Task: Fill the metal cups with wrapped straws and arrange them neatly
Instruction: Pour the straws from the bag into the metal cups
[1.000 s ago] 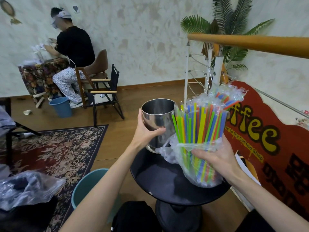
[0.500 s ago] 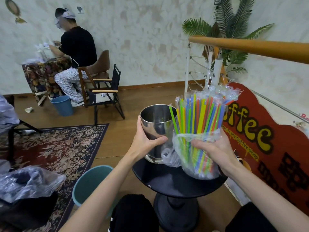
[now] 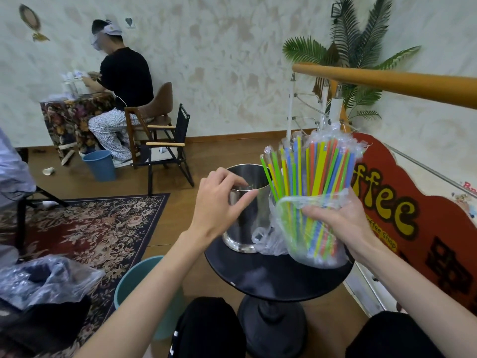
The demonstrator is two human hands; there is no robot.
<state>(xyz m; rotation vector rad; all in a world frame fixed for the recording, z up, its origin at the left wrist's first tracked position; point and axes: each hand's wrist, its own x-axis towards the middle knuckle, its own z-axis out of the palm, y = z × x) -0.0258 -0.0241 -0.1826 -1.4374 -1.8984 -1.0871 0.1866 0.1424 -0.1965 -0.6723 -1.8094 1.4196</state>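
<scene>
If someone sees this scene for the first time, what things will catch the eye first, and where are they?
First, the bundle of bright wrapped straws in a clear plastic bag, gripped by the right hand above the round black table. Beside it, to the left, stands a shiny metal cup on the table, with the left hand in front of it. On the right stands a red coffee sign.
</scene>
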